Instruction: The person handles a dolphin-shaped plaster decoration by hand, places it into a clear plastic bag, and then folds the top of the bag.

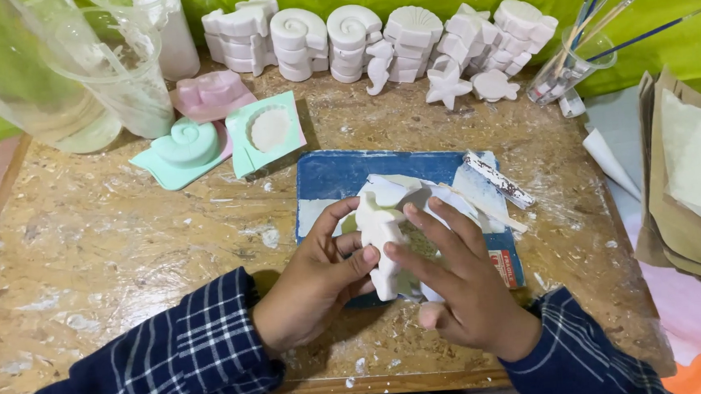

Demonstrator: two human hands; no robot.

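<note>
My left hand [315, 284] grips a white plaster seahorse figure [382, 244], thumb and fingers wrapped around its left side. My right hand [461, 283] lies against the figure's right side, fingers stretched flat over it. Both hands hover above a blue board [341, 177] that carries white paper scraps and two plaster-caked sticks [497, 178]. Both sleeves are dark blue plaid.
Stacks of white plaster casts [357, 34] line the back edge, with a loose starfish cast [447, 86]. Mint and pink moulds [225, 132] lie left of the board. Clear measuring jugs [75, 68] stand back left, a cup of brushes [574, 66] back right, brown paper bags [690, 184] at right.
</note>
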